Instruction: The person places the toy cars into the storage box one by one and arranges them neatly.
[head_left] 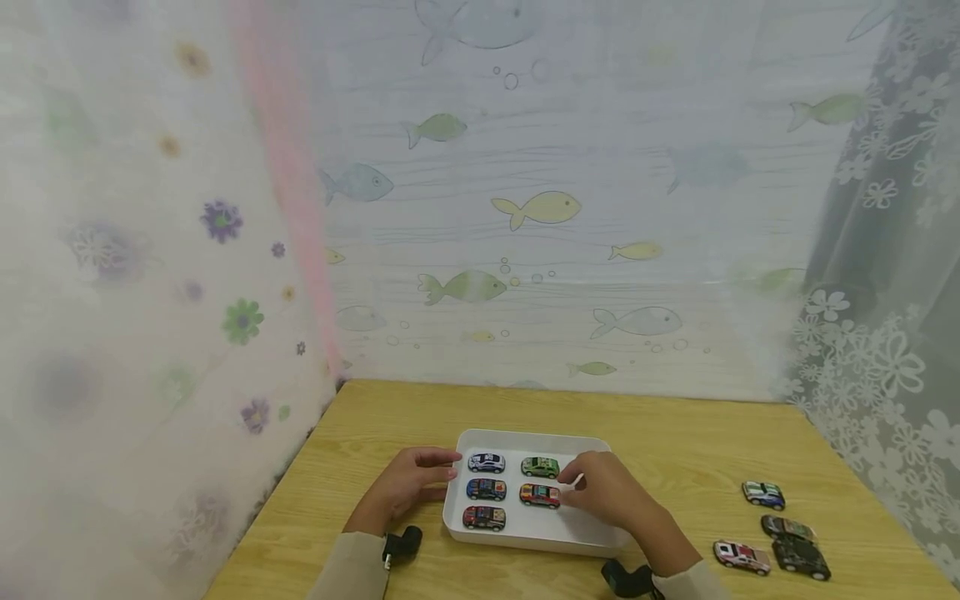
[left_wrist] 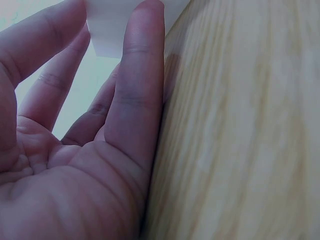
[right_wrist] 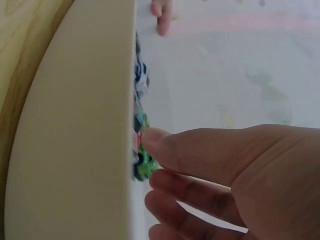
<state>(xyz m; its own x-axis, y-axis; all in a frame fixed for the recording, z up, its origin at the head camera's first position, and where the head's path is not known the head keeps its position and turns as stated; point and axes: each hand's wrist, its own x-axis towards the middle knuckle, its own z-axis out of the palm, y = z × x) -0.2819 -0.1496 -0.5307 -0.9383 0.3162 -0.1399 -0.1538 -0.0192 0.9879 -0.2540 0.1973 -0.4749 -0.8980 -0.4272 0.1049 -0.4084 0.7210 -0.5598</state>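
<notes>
A white tray (head_left: 540, 540) holds toy cars in two columns. On its left are a white-and-blue car (head_left: 487, 463), a blue car (head_left: 486, 489) and a dark red car (head_left: 483, 518). To the right of these sit a green car (head_left: 540, 467) and a red-and-yellow car (head_left: 540, 496). My left hand (head_left: 408, 483) rests against the tray's left wall, its fingers extended. Over the right part of the tray is my right hand (head_left: 603, 492), thumb and fingers apart beside the red-and-yellow car. The thumb (right_wrist: 157, 140) overlaps the cars in the right wrist view; contact is unclear.
Right of the tray, more toy cars lie on the wooden table (head_left: 397, 417): a white-green-blue one (head_left: 763, 495), a dark one (head_left: 787, 527), a black one (head_left: 801, 557) and a white-and-red one (head_left: 741, 557). A fish-patterned curtain (head_left: 555, 250) hangs behind the table.
</notes>
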